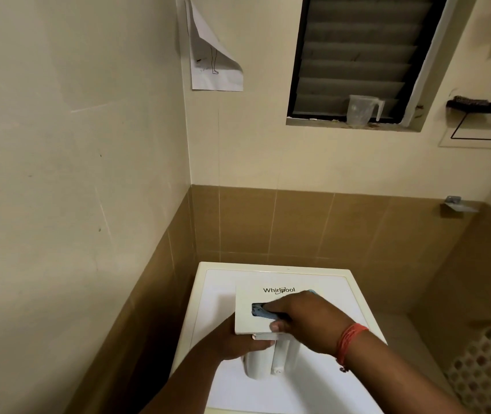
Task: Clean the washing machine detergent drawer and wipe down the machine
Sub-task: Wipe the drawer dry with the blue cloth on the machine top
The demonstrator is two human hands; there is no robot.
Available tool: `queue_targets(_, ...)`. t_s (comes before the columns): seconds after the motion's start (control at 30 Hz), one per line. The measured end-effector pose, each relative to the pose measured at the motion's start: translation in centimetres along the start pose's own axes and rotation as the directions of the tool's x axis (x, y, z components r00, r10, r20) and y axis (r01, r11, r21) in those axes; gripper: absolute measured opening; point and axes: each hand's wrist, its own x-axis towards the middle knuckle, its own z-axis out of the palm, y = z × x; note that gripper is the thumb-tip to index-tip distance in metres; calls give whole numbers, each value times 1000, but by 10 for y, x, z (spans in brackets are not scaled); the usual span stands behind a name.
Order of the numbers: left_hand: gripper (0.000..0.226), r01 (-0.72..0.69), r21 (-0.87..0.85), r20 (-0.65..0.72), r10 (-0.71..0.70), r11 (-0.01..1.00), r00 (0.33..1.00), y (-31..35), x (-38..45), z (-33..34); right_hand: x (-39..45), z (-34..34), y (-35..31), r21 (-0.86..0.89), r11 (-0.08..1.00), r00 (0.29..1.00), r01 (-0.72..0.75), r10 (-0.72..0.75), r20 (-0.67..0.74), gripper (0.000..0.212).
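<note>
- Left hand (235, 342): closed around the lower edge of the detergent drawer (256, 306), holding it above the washing machine (357, 297) top.
- Right hand (304, 318): grips a blue cloth (260, 310), fingers pressing it into the recessed pull on the drawer's front panel; thumb braced on the panel's lower edge.
- Technique: keep the drawer steady; work the cloth into the recess corners, where residue probably collects; then wipe the compartments underneath.
- Legible marking: "Whirlpool" (278, 290) on the drawer front.
- Beyond: a clear jug (360, 110) on the window ledge; a curled paper sheet (215, 64) on the wall, writing unreadable.
</note>
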Motion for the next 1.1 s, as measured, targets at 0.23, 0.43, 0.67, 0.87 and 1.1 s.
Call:
queue_targets(0.23,61,54,27,-31,-53,998,998,3,2,1,-13,-19,12,-146,982,993,-119,120,-5,35)
queue_targets(0.43,53,78,93,-24,-76,993,997,4,-2,3,14,18,-19,-150,980,991,-131,134,14,30)
queue_targets(0.67,56,35,99,-42,-31,995,999,6,-1,2,1,-5,-5,-332,924,974,-191,222,56,37)
queue_targets(0.87,48,87,130,-43,-82,988,996,7,-5,2,5,19,-28,-142,986,994,-83,72,-81,27)
queue_targets(1.1,57,78,32,-67,-76,996,995,8,-8,15,-26,5,16,49,984,970,-172,178,-165,39)
